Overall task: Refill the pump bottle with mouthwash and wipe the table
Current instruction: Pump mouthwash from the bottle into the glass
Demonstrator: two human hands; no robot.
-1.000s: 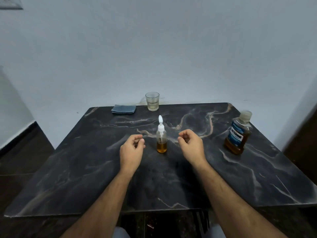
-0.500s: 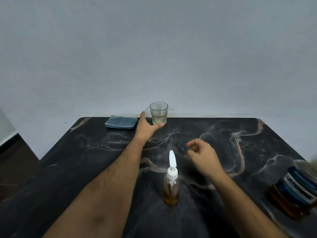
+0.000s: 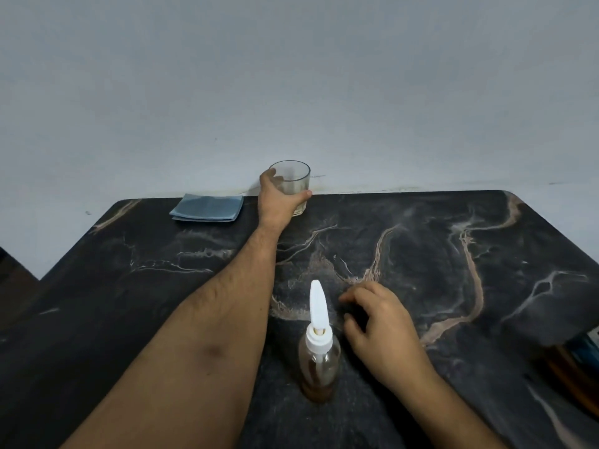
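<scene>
pale grey wall (image 3: 291,76) — bare, dark floor (image 3: 14,286) at left

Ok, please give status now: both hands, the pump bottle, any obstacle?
Left hand grips glass at far edge. Right hand loosely curled, empty, beside pump bottle. Bottle upright, pump on. Nothing blocking.

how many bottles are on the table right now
2: the pump bottle stands near the front, beside the right hand; a mouthwash bottle sits at the right edge, mostly cut off.
</scene>
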